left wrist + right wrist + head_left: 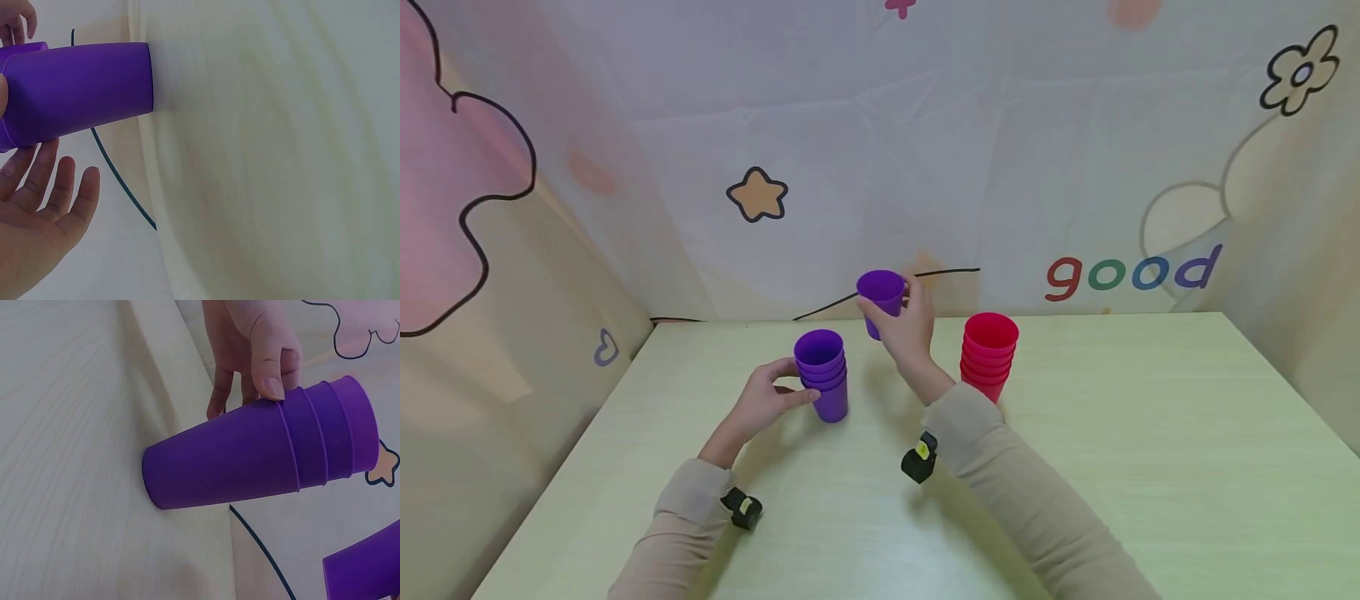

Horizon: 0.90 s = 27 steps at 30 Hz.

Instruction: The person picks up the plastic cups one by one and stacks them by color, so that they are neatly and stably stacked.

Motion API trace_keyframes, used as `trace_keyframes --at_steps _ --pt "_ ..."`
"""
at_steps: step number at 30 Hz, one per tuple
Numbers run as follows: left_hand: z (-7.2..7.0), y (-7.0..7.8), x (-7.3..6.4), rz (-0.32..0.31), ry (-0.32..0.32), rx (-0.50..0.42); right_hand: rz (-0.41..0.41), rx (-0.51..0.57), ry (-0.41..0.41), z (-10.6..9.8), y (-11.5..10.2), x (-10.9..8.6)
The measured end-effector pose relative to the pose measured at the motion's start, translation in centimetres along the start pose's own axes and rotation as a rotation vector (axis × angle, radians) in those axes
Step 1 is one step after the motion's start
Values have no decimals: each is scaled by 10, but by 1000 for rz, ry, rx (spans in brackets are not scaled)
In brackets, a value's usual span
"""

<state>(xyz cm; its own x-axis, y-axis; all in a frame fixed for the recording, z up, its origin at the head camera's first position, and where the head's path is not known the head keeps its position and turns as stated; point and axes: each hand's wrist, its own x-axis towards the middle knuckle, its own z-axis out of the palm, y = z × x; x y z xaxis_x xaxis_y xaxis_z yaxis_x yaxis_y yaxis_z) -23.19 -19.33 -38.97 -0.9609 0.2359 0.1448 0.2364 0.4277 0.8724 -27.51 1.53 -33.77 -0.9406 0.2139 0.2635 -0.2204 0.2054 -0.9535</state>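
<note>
In the head view, a stack of nested purple cups (831, 404) stands upright on the table, left of its middle. My left hand (763, 400) grips this stack from the left, thumb in front and fingers behind. In the left wrist view, its other fingers (78, 203) spread beside the purple wall. To the right and farther back, my right hand (913, 329) holds a single purple cup (880, 287) raised above the table, mouth up, between thumb and fingers. That cup (362, 569) shows partly at the right wrist view's lower corner, apart from the stack (225, 456).
A stack of nested red cups (990, 354) stands on the pale table (1150, 450), right of my right hand and partly behind its forearm. A printed cloth backdrop (820, 100) rises along the table's back edge and both sides.
</note>
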Motion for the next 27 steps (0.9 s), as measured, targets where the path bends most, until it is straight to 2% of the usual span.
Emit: trace_keyframes --at_steps 6,20,27 --pt "-1 30 -11 -20 4 -8 -33 12 -42 -4 -13 -3" --pt "0 31 -11 -8 6 -2 -117 19 -116 -8 -36 -11" --pt "0 31 -11 -4 5 -3 -133 10 -142 -9 -44 -15"
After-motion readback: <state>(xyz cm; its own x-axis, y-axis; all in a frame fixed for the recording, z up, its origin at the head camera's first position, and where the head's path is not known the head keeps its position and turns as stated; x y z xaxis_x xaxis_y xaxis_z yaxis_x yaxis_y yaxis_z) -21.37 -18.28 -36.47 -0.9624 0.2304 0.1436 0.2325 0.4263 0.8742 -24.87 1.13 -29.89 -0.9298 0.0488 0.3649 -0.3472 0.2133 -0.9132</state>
